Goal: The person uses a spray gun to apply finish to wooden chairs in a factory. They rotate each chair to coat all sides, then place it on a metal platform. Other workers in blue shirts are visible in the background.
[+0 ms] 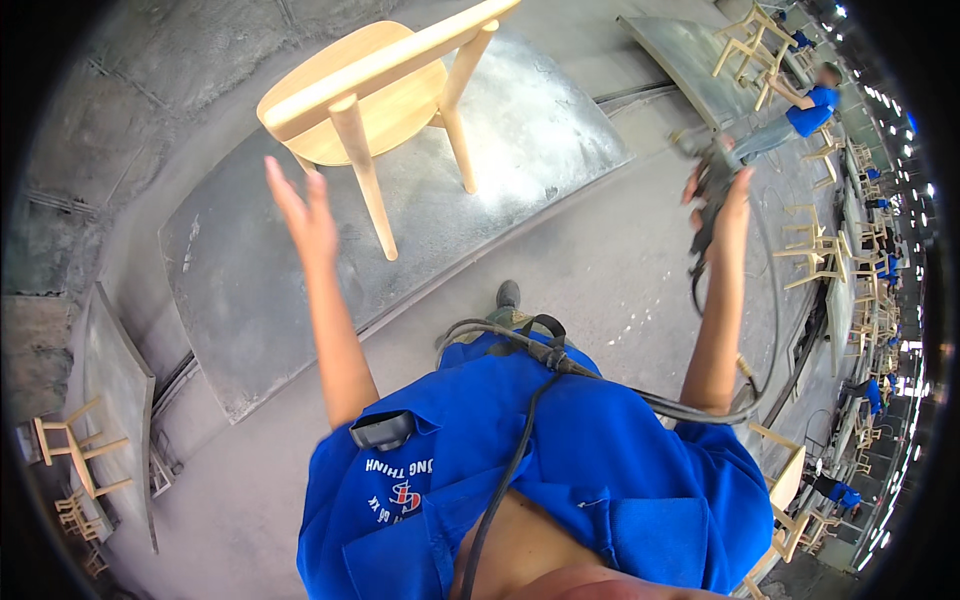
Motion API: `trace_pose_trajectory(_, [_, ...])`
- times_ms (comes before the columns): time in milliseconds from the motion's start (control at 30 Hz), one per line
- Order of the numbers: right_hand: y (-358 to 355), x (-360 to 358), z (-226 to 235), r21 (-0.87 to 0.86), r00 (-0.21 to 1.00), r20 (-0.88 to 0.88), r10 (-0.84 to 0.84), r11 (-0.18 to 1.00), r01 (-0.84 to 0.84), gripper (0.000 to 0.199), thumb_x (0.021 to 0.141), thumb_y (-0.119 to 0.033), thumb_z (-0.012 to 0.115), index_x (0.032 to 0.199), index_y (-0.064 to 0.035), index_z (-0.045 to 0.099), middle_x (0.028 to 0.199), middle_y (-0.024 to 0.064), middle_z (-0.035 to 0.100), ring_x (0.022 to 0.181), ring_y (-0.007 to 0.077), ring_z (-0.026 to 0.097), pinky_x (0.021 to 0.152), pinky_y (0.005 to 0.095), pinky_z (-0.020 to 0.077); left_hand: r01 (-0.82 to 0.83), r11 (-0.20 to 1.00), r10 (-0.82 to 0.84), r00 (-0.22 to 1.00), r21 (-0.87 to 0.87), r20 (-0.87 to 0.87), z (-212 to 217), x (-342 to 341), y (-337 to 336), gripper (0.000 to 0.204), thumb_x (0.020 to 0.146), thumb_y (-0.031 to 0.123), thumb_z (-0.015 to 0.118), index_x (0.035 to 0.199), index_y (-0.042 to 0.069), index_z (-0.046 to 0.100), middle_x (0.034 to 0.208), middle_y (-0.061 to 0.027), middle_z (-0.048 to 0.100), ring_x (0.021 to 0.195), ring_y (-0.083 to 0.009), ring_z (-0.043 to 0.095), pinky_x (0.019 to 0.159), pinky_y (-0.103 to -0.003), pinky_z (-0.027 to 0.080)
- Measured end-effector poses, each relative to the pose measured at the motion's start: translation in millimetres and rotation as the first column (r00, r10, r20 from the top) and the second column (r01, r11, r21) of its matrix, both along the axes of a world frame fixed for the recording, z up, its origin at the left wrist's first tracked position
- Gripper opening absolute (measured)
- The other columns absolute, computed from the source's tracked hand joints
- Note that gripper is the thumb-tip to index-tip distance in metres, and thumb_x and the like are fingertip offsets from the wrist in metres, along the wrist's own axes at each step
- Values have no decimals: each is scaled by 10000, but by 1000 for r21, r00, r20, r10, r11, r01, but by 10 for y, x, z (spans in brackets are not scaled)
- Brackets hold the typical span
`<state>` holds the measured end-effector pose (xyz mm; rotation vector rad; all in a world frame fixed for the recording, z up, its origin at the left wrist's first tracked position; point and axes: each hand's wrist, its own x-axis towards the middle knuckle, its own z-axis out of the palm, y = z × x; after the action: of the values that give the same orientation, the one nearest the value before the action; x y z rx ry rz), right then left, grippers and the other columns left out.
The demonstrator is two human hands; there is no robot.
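Observation:
A pale wooden chair [408,118] stands on a large grey metal-looking table [265,290] ahead of me. My left hand [310,222] is raised beside the chair, fingers apart, holding nothing. Whether its fingertips touch the chair's near edge I cannot tell; a small gap seems to show. On the right, my right hand [732,212] is wrapped round a dark hand-held air tool [714,185] with a hose. That tool is blurred, so its exact kind is unclear. It is held out over the floor, away from the chair.
A hose [690,410] loops from the right arm across my waist. Another grey table [655,50] stands at the far right, where a person in blue [815,108] works on chairs. A tilted board [118,390] and a chair [80,450] are at left. Several chairs line the right.

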<state>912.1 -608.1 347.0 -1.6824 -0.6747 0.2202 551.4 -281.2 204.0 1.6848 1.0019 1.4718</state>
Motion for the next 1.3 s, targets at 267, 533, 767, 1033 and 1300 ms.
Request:
trace_pose_trajectory(267, [-777,-76,-1702,-117,695,-700,-161,987,111,855,959,-824,245,1160,-84,622,765,19,613,679,130,632,462,240,345,190,968,-171,978,162,-122,-103,253,2,544,1099,378,382,1485,-4,417,1530,-159,455,1472,-292,362,1246,-423,204])
trace_pose_trajectory(533, [-868,551,-1932,-240,679,-696,-234,967,87,793,972,-802,282,1217,-111,587,789,27,613,689,137,639,466,240,341,-162,983,147,975,82,166,265,490,204,603,1123,371,283,1486,-96,399,1515,-234,456,1449,-330,396,1229,-469,274])
trace_pose_trajectory(767, [-559,1175,-2100,-305,670,-710,-215,952,-18,752,983,-783,289,1185,-125,592,773,26,625,665,125,636,463,238,353,-8,998,13,998,-66,66,386,-24,330,571,1097,290,447,1441,-165,419,1457,-295,491,1389,-352,471,1212,-475,339])
trace_pose_trajectory(1033, [-96,1870,-2116,-272,661,-734,-158,960,-72,757,1007,-745,290,1160,-76,611,760,24,624,661,110,629,460,236,348,89,987,-101,991,135,87,-156,1366,-281,500,868,426,802,1129,49,602,1252,-187,614,1176,-285,602,1034,-463,495])
trace_pose_trajectory(1300, [185,2466,-1284,47,890,-453,-56,995,86,862,993,-772,246,1122,-8,623,738,53,607,591,121,598,412,226,348,406,880,-403,913,245,-66,148,4356,-83,876,747,276,894,1419,-1,405,1449,-219,503,1396,-337,448,1207,-461,299])
